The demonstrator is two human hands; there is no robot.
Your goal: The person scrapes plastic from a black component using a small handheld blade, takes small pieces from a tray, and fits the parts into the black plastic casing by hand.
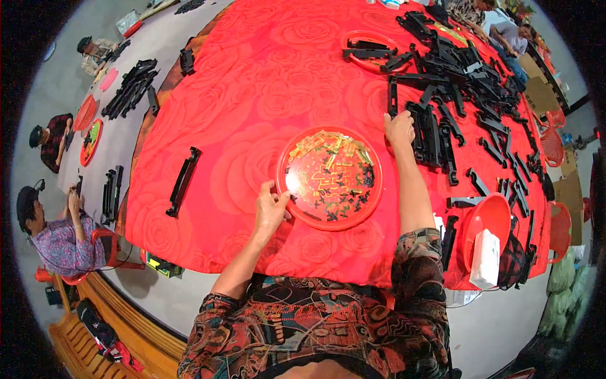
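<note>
My right hand [400, 131] reaches out to the near end of a long black plastic bar [392, 95], its fingers closed on it. Right beside it, more black bars [427, 136] lie in a row. My left hand [271, 207] is at the left rim of a round red tray [329, 225], fingers curled together; a tiny dark bit shows by the fingertips, too small to name. Small black pieces [346, 203] are scattered over the tray, and clear yellowish strips [309, 144] gather along its far side. A single black bar [184, 182] lies apart on the left.
A big heap of black bars [467, 76] covers the far right of the red tablecloth [252, 82]. Another red tray [379, 38] sits far back. A red basin [486, 218] and a white tissue pack [485, 259] stand near right. People [63, 246] sit at a table on the left.
</note>
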